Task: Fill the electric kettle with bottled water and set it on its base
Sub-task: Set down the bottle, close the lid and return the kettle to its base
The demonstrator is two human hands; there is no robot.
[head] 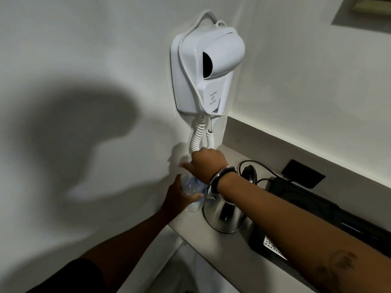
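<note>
1. Water bottle [193, 193]: a clear plastic bottle standing at the near-left end of the bench [230, 261], close to the wall and just beside the electric kettle [224, 216]. Thin-walled and probably light to moderate in weight, it is likely to dent under a hard squeeze and may be slick; the mid-body is the sound place to hold it.
2. Left hand [178, 196]: wrapped around the bottle's body from the wall side, fingers closed on it, forearm rising from the lower left.
3. Right hand [206, 163]: reaches across from the right, wrist bent down, fingers gathered over the bottle's top, apparently at the cap. The cap itself is hidden, so whether it is gripped cannot be told. A bracelet [220, 180] sits at the wrist.
4. Electric kettle: polished steel, rigid, smooth; its handle is hidden by the right forearm. It stands on the bench, and its base cannot be seen.
5. Wall-mounted hair dryer [205, 70]: its coiled cord [197, 136] hangs just behind the right hand.
</note>
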